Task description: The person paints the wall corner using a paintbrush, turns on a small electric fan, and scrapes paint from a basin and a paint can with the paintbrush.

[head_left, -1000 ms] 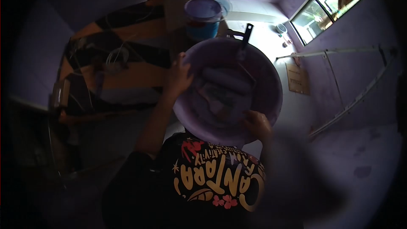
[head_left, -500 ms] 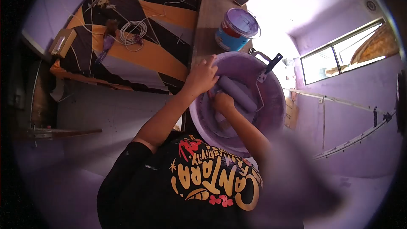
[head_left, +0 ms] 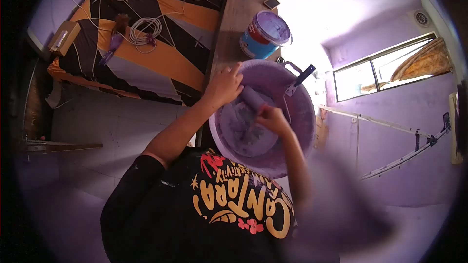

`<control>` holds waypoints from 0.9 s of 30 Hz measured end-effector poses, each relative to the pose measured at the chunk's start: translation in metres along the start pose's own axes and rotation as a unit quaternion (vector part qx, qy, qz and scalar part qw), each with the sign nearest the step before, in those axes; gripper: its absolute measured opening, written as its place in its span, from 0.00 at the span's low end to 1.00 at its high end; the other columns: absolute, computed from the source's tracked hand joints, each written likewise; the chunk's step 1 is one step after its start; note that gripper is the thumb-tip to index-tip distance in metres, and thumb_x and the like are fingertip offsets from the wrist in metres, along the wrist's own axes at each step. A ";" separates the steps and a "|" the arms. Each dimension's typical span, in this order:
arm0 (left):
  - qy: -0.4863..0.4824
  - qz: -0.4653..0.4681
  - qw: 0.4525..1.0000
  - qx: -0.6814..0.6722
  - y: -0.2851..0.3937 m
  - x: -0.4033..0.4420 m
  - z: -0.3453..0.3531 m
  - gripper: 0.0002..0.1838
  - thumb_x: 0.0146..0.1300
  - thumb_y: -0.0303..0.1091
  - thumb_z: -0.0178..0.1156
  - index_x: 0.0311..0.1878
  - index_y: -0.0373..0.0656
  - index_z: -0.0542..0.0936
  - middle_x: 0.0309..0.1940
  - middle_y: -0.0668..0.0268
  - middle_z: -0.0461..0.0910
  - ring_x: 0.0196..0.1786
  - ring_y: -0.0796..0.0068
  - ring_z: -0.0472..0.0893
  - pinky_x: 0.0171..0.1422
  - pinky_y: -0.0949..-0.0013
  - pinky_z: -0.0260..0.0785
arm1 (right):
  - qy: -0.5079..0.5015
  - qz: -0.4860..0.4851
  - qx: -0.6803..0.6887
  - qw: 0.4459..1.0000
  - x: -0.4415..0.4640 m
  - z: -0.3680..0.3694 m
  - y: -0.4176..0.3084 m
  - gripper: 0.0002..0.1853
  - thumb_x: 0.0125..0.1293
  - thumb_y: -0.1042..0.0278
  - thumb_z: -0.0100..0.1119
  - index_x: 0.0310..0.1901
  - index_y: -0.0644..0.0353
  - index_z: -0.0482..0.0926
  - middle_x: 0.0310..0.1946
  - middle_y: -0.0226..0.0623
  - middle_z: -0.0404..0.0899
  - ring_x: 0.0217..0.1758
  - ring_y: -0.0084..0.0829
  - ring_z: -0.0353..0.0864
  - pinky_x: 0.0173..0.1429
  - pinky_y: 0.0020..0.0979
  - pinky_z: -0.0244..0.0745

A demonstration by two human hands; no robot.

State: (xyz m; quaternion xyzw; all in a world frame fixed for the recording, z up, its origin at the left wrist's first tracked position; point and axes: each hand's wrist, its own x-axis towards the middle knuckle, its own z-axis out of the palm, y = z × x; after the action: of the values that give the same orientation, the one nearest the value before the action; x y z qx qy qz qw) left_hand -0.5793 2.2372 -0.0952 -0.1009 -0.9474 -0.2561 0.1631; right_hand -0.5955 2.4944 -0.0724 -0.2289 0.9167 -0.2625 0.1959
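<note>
A large purple basin (head_left: 297,139) holds pale purple paint and a paint roller (head_left: 253,98), whose black handle (head_left: 305,75) leans out over the far right rim. My left hand (head_left: 224,86) grips the basin's left rim, fingers curled over it. Inside the basin, my right hand (head_left: 273,119) is closed beside the roller's sleeve. Something thin seems to extend from its fingers down toward the paint, but I cannot make it out. Just beyond the basin stands a blue and red paint bucket (head_left: 257,44), purple-stained inside.
The bucket and a phone (head_left: 272,3) are on a wooden surface (head_left: 223,44). To the left, a patterned orange and black cover (head_left: 131,70) bears a coiled cable (head_left: 146,31), a purple-stained brush (head_left: 113,48) and a cardboard box (head_left: 64,38). A metal ladder (head_left: 385,122) stands right.
My right hand has moved from the basin's near right side to its left wall, then back to the middle by the roller. My left hand stays at the rim. The view has shifted and brightened.
</note>
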 end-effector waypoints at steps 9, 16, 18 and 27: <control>0.011 0.014 1.000 0.014 0.002 0.003 -0.005 0.16 0.63 0.41 0.63 0.44 0.37 0.81 0.67 0.54 0.65 0.58 0.50 0.75 0.60 0.50 0.71 | 0.213 -0.012 0.267 0.940 -0.085 -0.028 0.049 0.05 0.62 0.77 0.59 0.38 0.68 0.77 0.37 0.29 0.77 0.39 0.19 0.75 0.44 0.23 0.71; 0.059 0.041 0.997 -0.011 0.004 0.007 -0.005 0.17 0.60 0.42 0.66 0.42 0.37 0.80 0.61 0.56 0.70 0.61 0.55 0.73 0.62 0.53 0.69 | 0.200 0.130 0.162 0.958 -0.135 -0.011 0.034 0.06 0.63 0.73 0.60 0.38 0.65 0.75 0.29 0.37 0.77 0.35 0.25 0.78 0.41 0.29 0.72; 0.079 0.014 0.988 -0.134 -0.006 0.018 -0.006 0.17 0.59 0.43 0.66 0.42 0.38 0.80 0.58 0.59 0.71 0.59 0.60 0.74 0.60 0.56 0.69 | 0.194 0.097 0.148 0.965 -0.145 -0.002 0.021 0.08 0.62 0.71 0.61 0.38 0.65 0.74 0.30 0.41 0.78 0.34 0.32 0.79 0.41 0.32 0.72; -0.104 -0.364 0.782 -0.495 -0.094 0.188 0.020 0.40 0.59 0.59 0.65 0.67 0.43 0.66 0.65 0.56 0.65 0.65 0.56 0.67 0.62 0.47 0.69 | 0.346 0.175 0.226 0.894 -0.179 0.014 -0.038 0.11 0.56 0.70 0.62 0.38 0.65 0.76 0.24 0.36 0.76 0.28 0.22 0.75 0.35 0.27 0.73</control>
State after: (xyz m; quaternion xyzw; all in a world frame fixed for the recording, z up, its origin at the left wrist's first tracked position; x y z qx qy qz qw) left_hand -0.7845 2.1885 -0.0863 0.1584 -0.6677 -0.7184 -0.1138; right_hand -0.4300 2.5540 -0.0192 0.0906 0.8678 -0.4865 -0.0442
